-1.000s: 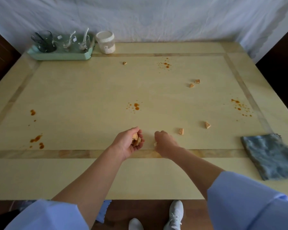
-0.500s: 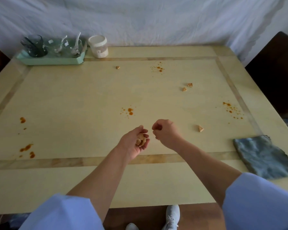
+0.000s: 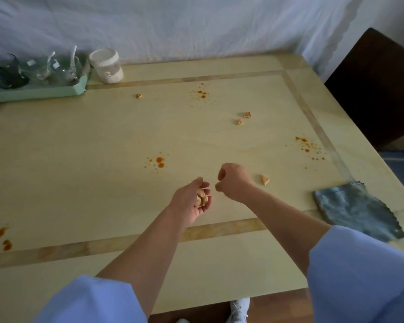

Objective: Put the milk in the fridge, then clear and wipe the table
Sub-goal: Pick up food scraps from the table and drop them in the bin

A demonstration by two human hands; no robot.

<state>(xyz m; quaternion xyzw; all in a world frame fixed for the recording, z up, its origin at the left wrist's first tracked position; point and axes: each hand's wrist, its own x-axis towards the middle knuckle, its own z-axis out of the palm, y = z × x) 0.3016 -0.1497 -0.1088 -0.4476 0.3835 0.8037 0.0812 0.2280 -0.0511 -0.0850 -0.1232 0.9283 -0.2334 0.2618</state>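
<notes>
My left hand (image 3: pixel 191 201) is cupped palm-up over the pale yellow table (image 3: pixel 79 141), holding several tan food scraps (image 3: pixel 201 197). My right hand (image 3: pixel 234 183) hovers just right of it, fingers curled, and whether it holds a scrap is hidden. One loose scrap (image 3: pixel 265 179) lies right beside my right hand. Two more scraps (image 3: pixel 243 118) sit farther back on the right, and another scrap (image 3: pixel 138 96) lies near the back. Orange sauce spots (image 3: pixel 158 161) mark the middle, back, right side and left edge. A grey-blue cloth (image 3: pixel 357 210) lies at the right front.
A mint-green tray (image 3: pixel 36 92) with glass cups and spoons stands at the back left. A white-lidded jar (image 3: pixel 106 66) stands beside it. A dark chair (image 3: pixel 373 85) is at the right. White fabric covers the wall behind.
My right hand lifted off the table with a picked-up scrap and came next to my cupped left hand. The scrap beside it is gone from the table. The view shifted left.
</notes>
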